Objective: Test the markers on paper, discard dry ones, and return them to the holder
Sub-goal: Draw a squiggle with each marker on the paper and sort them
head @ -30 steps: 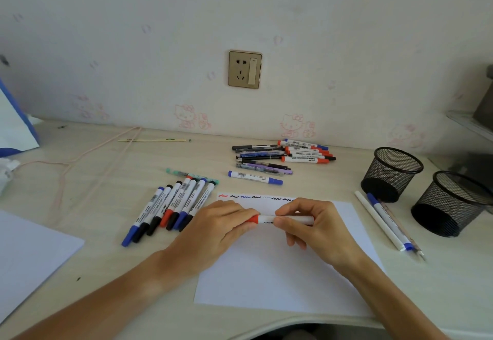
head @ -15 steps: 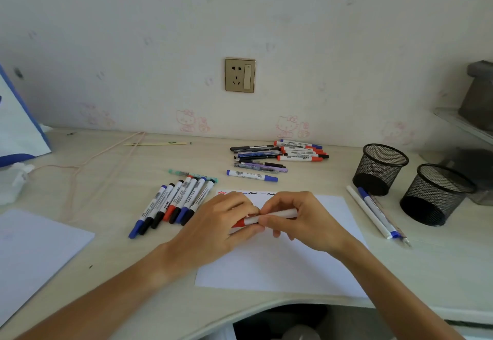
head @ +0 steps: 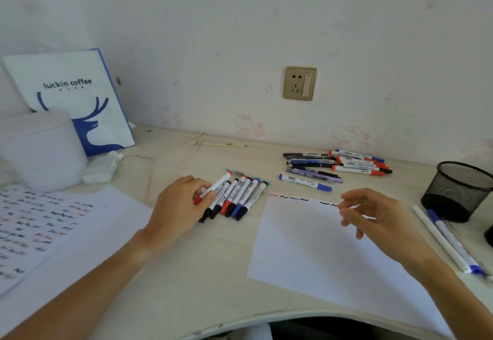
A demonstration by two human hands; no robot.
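Left hand (head: 179, 206) pinches red-capped marker (head: 212, 188), long axis slanting up-right, parallel to the marker row (head: 236, 198) touching its right side. Right hand (head: 373, 215) loosely open, holding nothing, over test paper (head: 306, 246), farther off.

Soft, even daylight with faint shadows, slight motion blur overall, and wide-angle bending at the edges
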